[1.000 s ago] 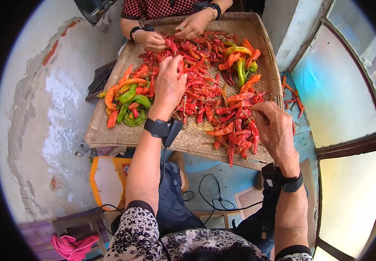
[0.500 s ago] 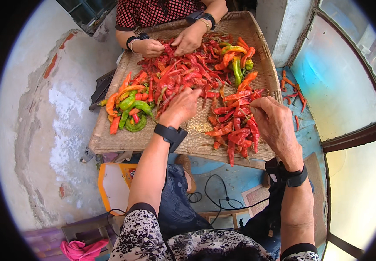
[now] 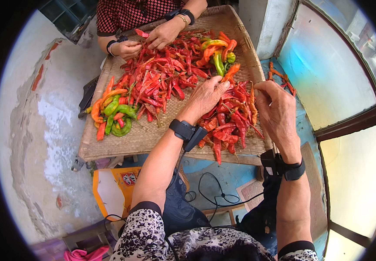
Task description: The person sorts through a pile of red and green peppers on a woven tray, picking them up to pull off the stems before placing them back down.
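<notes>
Dried red chili peppers [image 3: 225,130] form a small pile at the near right of a woven tray [image 3: 122,148]. My left hand [image 3: 203,99] reaches over the pile's far left side. Its fingers are closed together, and whatever they may hold is hidden. By the pile's right edge, my right hand [image 3: 279,113] pinches with thumb and forefinger at the top of a slim orange chili pepper [image 3: 253,106], which hangs down beside the pile. A larger heap of red chili peppers [image 3: 153,80] lies across the middle and far part of the tray.
Opposite me, a person's two hands [image 3: 164,35] work at the heap's far edge. Green and orange peppers [image 3: 120,111] sit at the tray's left, more [image 3: 218,52] at the far right. Several chilies [image 3: 281,78] lie beyond the tray's right rim. A black cable [image 3: 222,198] runs below.
My left hand has moved right, from the big heap to the small pile. An orange chili now shows at my right fingertips. The view has shifted, and the other person's hands now hold a red chili up.
</notes>
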Demonstrator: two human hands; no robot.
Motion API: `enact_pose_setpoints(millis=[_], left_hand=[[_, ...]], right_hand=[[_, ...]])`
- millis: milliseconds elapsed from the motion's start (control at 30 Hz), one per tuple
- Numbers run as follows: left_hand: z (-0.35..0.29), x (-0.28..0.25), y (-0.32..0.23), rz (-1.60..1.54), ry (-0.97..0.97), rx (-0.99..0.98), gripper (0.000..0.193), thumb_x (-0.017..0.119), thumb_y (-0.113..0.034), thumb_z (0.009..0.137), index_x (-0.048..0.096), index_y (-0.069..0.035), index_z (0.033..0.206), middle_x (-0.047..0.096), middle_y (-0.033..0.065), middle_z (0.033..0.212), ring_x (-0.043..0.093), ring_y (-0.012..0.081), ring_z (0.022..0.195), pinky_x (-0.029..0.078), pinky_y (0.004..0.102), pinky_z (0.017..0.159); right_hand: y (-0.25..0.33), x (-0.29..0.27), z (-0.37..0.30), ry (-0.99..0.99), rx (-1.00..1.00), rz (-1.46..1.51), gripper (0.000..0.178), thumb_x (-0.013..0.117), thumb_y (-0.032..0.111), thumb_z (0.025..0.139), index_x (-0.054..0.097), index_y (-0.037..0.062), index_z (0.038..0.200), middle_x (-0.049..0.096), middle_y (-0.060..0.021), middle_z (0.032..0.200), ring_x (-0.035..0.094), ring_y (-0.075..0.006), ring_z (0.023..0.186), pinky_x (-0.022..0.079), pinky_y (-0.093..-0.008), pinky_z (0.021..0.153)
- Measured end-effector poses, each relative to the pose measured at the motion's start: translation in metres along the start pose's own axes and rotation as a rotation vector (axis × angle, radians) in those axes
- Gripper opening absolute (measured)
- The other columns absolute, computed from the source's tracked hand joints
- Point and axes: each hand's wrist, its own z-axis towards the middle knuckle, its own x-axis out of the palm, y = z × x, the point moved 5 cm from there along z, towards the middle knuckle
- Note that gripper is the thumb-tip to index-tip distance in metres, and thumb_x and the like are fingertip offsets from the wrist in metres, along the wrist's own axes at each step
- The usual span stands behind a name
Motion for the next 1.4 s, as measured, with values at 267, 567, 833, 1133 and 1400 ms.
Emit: enact_pose_setpoints(millis=[267, 567, 833, 1133, 1400], left_hand=[[-0.027, 0.007, -0.033, 0.178, 0.059, 0.291, 0.024, 0.064, -0.015, 0.084, 0.06, -0.001, 0.103, 0.063, 0.0165, 0.098, 0.062, 0.0338, 0.093, 0.049, 0.0405, 0.08], [-0.075, 0.006, -0.044, 0.386, -0.049, 0.577, 0.034, 0.068, 0.0, 0.078, 0.062, -0.004, 0.111, 0.059, 0.0122, 0.107, 0.061, 0.0311, 0.097, 0.052, 0.0384, 0.083], [-0.083, -0.012, -0.041, 0.178, -0.114, 0.587, 0.023, 0.064, -0.002, 0.084, 0.064, -0.002, 0.107, 0.065, 0.0135, 0.102, 0.066, 0.0281, 0.088, 0.055, 0.0349, 0.077], [-0.074, -0.035, -0.021, -0.227, -0.23, 0.246, 0.018, 0.058, -0.008, 0.095, 0.064, -0.003, 0.112, 0.07, 0.0043, 0.1, 0.065, 0.0094, 0.085, 0.055, 0.0243, 0.076], [-0.072, -0.055, -0.03, -0.477, -0.362, 0.32, 0.015, 0.056, -0.006, 0.096, 0.062, -0.001, 0.108, 0.068, 0.0063, 0.099, 0.065, 0.0108, 0.083, 0.056, 0.0255, 0.075]], right_hand=[[-0.016, 0.001, -0.005, 0.163, 0.0, -0.247, 0.011, 0.062, 0.012, 0.085, 0.061, 0.0034, 0.092, 0.064, -0.0165, 0.086, 0.064, -0.0372, 0.079, 0.051, -0.0452, 0.067], [-0.019, 0.023, -0.018, 0.442, 0.002, -0.39, 0.013, 0.063, 0.012, 0.082, 0.06, 0.0044, 0.092, 0.066, -0.0168, 0.088, 0.065, -0.0375, 0.083, 0.053, -0.0463, 0.071], [-0.02, 0.025, -0.015, 0.602, 0.088, -0.511, 0.013, 0.06, 0.016, 0.083, 0.061, 0.0055, 0.091, 0.064, -0.0186, 0.078, 0.062, -0.0389, 0.079, 0.049, -0.0484, 0.069], [-0.02, 0.018, -0.018, 0.43, 0.027, -0.466, 0.014, 0.063, 0.016, 0.084, 0.064, 0.006, 0.093, 0.066, -0.0183, 0.082, 0.064, -0.0375, 0.078, 0.05, -0.0464, 0.068], [0.008, 0.022, -0.01, 0.234, -0.073, 0.037, 0.019, 0.066, 0.012, 0.084, 0.061, 0.002, 0.1, 0.064, -0.0182, 0.081, 0.064, -0.0364, 0.077, 0.051, -0.0435, 0.066]])
